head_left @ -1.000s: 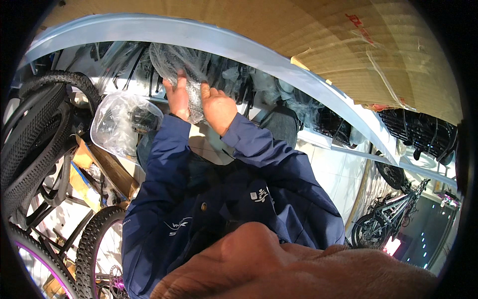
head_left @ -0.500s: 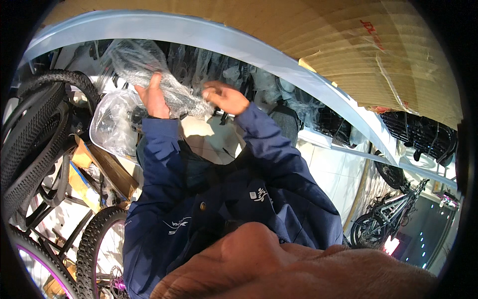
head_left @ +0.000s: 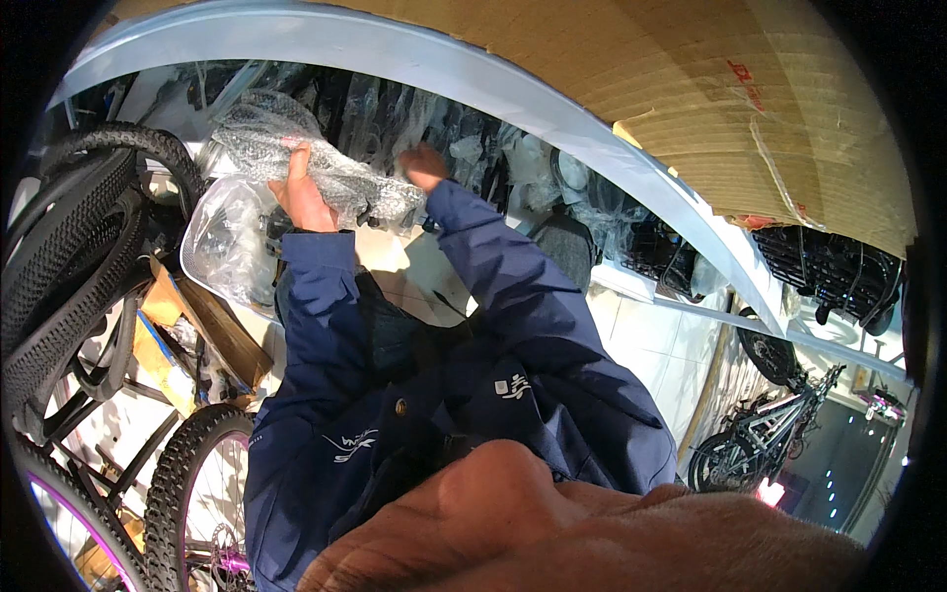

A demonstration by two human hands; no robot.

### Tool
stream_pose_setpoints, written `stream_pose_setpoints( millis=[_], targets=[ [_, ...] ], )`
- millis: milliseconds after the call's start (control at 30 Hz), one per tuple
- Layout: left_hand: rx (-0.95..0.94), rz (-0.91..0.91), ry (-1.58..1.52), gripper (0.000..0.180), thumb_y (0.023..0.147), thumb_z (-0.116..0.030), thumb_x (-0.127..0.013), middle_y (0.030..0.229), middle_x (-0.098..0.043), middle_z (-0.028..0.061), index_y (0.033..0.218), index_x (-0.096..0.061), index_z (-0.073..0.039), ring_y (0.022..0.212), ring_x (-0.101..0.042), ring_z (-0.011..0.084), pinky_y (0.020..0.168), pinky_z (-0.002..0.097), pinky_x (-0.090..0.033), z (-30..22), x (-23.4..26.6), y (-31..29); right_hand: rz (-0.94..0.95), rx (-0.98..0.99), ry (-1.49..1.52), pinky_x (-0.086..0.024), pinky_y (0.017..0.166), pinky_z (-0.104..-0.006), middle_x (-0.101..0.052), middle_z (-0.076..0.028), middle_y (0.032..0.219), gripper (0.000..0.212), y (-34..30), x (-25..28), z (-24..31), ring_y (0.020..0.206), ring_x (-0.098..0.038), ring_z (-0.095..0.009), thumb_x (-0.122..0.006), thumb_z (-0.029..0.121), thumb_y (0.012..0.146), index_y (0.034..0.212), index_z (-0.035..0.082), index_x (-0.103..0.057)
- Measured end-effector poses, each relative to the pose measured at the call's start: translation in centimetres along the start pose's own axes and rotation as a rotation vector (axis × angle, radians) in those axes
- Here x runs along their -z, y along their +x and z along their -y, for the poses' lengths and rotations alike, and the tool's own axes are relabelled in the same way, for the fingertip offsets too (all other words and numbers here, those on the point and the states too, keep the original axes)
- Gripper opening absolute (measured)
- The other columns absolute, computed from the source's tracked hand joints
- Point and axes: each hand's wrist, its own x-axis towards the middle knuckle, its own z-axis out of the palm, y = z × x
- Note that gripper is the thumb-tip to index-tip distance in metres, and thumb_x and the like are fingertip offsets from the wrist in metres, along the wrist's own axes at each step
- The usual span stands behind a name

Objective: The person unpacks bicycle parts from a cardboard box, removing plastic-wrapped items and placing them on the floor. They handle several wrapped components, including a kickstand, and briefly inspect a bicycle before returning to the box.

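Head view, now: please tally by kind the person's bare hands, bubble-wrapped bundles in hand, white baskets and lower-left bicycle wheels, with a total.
Hands: 2 (left hand, right hand)
Bubble-wrapped bundle: 1
White basket: 1
Bicycle wheels, lower left: 2
Total: 6

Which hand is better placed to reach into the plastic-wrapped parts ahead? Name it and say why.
Right, probably: the right hand is up close to the plastic-wrapped parts, though blur hides whether it grips anything. The left hand is occupied, holding the bubble-wrapped bundle.
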Motion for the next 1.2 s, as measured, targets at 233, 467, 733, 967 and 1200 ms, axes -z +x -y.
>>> stream_pose_setpoints(
  millis=[233,467,733,967,1200],
  targets=[
    [0.008,0.040,-0.007,0.124,0.075,-0.025,-0.084,0.153,-0.035,0.0269,0.159,0.002,0.004,0.134,-0.044,0.0349,0.107,0.0451,-0.042,0.7,0.4,1.2,0.380,-0.065,1.157,-0.041,0.055,-0.0321,-0.057,-0.008,0.078,0.024,-5.7,7.9,-1.7,0.065,-0.055,-0.017,-0.052,0.029,0.105,0.105,0.006,-0.059],
    [-0.024,0.015,0.060,0.123,0.075,-0.026,-0.084,0.152,-0.036,0.0283,0.158,0.002,0.004,0.133,-0.045,0.0348,0.105,0.0445,-0.043,0.3,0.1,0.2,-0.222,0.248,0.099,-0.051,0.081,-0.0480,-0.069,-0.024,0.101,0.043,-5.7,6.7,0.0,0.090,-0.067,-0.041,-0.052,0.039,0.102,0.110,-0.003,-0.059],
    [-0.008,0.069,0.001,0.123,0.076,-0.026,-0.083,0.146,-0.042,0.0273,0.159,0.003,0.002,0.126,-0.050,0.0335,0.099,0.0460,-0.047,-0.5,-0.4,-0.8,-0.102,0.283,-0.108,-0.050,0.092,-0.0513,-0.067,-0.026,0.107,0.043,-3.7,0.7,0.6,0.100,-0.063,-0.046,-0.062,0.034,0.092,0.118,0.000,-0.062],
    [0.000,0.054,0.032,0.122,0.077,-0.023,-0.082,0.145,-0.044,0.0268,0.159,0.004,0.001,0.120,-0.056,0.0339,0.092,0.0470,-0.052,-0.5,-0.2,-1.0,-0.701,-0.047,-0.493,-0.050,0.095,-0.0497,-0.062,-0.026,0.121,0.052,-8.6,9.2,-9.6,0.109,-0.062,-0.041,-0.073,0.035,0.084,0.119,-0.002,-0.063],
    [-0.016,0.068,0.040,0.121,0.078,-0.021,-0.082,0.142,-0.047,0.0262,0.159,0.005,0.001,0.115,-0.059,0.0334,0.091,0.0437,-0.053,0.1,-0.3,-0.4,-0.300,-0.369,-0.490,-0.052,0.090,-0.0521,-0.067,-0.029,0.113,0.063,-6.2,9.8,-12.8,0.099,-0.066,-0.045,-0.065,0.054,0.085,0.114,-0.001,-0.067]
  ],
)
